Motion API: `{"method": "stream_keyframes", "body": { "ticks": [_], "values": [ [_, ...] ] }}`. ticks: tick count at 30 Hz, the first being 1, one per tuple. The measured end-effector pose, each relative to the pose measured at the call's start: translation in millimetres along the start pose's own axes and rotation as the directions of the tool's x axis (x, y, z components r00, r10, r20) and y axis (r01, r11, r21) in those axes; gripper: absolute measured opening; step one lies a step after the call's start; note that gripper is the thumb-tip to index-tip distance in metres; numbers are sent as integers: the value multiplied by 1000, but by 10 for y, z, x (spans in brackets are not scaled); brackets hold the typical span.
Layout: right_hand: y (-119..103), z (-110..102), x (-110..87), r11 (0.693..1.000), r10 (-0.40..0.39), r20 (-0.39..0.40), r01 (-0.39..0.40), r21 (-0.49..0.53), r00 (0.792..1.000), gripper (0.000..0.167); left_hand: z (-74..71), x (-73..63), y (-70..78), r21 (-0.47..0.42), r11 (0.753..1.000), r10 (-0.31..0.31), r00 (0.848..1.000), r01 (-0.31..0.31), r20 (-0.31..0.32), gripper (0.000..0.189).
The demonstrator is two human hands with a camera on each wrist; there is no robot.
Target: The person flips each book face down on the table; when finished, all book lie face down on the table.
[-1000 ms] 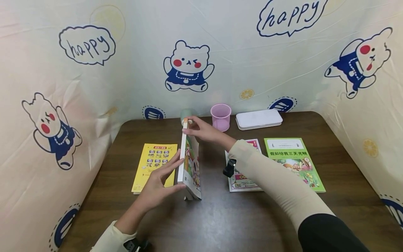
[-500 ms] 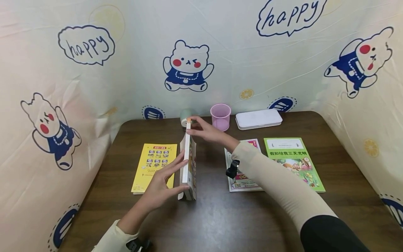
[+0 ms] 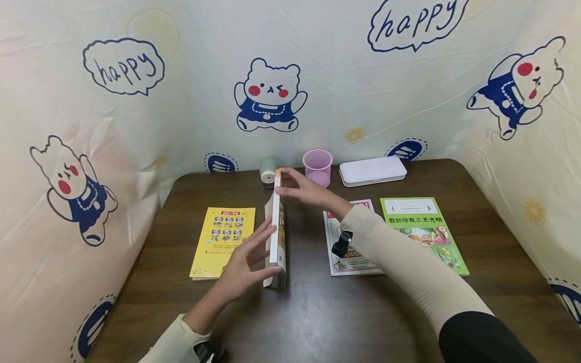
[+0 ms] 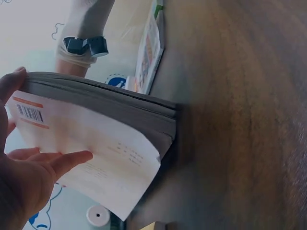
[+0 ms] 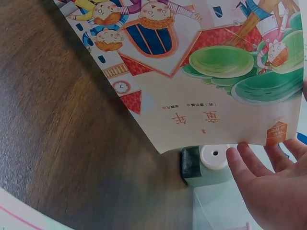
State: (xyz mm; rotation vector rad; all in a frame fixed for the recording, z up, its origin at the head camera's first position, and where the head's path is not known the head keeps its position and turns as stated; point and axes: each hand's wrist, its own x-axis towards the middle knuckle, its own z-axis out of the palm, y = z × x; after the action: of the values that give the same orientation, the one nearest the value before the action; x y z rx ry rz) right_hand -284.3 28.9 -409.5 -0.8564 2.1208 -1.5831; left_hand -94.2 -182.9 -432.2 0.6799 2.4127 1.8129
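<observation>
Brown table [image 3: 317,322]; on it the book [image 3: 277,212] stands edgewise, long axis twelve-to-six, right hand [image 3: 303,190] pinching its twelve-o'clock end, left hand [image 3: 240,269] gripping toward seven.

Passage between upright book [image 3: 278,237] and pink-bordered book [image 3: 351,263]; cup [image 3: 317,167] obstructs far end.

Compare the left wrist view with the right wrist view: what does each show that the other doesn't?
Only the left wrist view shows the book's barcode, its page edges, and the sleeve of the right arm with a dark device at the wrist.

Only the right wrist view shows the illustrated cover, with a drawn clock and an orange mark, and the right hand holding that marked edge.

Both share the book, the wooden tabletop and a white disc with a small dark hole.
</observation>
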Motion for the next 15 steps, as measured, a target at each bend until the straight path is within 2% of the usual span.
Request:
{"method": "stream_keyframes", "body": {
  "ticks": [4, 15],
  "values": [
    [13, -46, -43, 1000, 22, -14, -22, -3, 1000, 67, 42, 24, -36, -28, 1000, -2, 1000, 2, 7, 84],
    [124, -181, -136, 1000, -16, -17, 16, -1, 1000, 70, 172, 133, -118, -98, 995, -10, 998, 15, 56, 82]
  ]
}}
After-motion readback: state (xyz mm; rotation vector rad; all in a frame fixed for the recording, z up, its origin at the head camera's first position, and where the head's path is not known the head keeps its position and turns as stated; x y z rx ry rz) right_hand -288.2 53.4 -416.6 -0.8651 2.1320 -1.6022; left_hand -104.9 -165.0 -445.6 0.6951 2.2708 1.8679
